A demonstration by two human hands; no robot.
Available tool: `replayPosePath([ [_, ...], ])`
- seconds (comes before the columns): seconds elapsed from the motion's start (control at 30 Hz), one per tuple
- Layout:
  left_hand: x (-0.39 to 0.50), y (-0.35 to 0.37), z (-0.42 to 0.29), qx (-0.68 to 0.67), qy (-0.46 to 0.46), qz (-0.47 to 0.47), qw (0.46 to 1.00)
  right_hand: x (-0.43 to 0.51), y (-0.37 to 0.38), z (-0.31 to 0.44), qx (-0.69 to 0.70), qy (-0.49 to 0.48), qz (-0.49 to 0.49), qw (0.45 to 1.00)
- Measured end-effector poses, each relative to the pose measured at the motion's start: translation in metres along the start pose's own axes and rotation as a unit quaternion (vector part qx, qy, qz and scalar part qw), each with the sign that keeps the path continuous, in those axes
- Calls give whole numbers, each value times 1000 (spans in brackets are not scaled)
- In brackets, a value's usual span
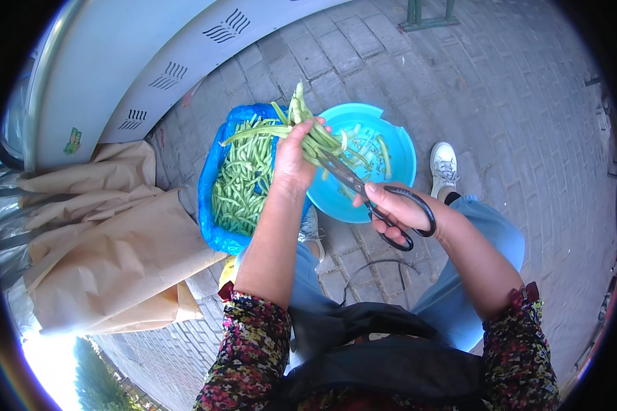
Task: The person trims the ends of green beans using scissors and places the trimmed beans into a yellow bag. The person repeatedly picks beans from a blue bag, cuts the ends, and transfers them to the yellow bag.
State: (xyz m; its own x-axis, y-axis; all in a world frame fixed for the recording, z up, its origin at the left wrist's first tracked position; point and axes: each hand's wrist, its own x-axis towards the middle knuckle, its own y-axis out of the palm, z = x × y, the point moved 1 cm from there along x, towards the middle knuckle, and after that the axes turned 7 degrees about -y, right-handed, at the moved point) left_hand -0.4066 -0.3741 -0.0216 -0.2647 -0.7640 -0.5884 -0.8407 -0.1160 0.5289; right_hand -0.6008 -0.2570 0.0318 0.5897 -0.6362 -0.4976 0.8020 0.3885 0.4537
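Observation:
My left hand (pixel 299 151) grips a bunch of green beans (pixel 308 120), its pods sticking out at both sides of the fist. In my right hand (pixel 398 208) is a pair of scissors (pixel 345 173) with black handles, the blades reaching to the lower ends of the bunch. Below the blades stands a turquoise plastic basin (pixel 334 205) with a broken rim, holding bean scraps and a few pods. To its left, a container lined with a blue plastic bag (pixel 213 228) holds many green beans (pixel 241 180), partly covered by my left forearm.
Crumpled brown paper (pixel 108 262) lies at the left, beside a pale metal cabinet (pixel 128 67) with vent slots. Grey paving bricks (pixel 519 169) form the ground. My white shoes (pixel 443 162) flank the basin. A green metal stand foot (pixel 429 23) is at the top.

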Motion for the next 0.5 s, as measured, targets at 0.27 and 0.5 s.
replayPosePath([
  [0.27, -5, 6, -3, 1, 54, -25, 998, 5, 5, -1, 44, 2, 2, 999],
  [0.5, -5, 4, -1, -19, 99, -53, 994, 17, 23, -9, 96, -23, -22, 995],
])
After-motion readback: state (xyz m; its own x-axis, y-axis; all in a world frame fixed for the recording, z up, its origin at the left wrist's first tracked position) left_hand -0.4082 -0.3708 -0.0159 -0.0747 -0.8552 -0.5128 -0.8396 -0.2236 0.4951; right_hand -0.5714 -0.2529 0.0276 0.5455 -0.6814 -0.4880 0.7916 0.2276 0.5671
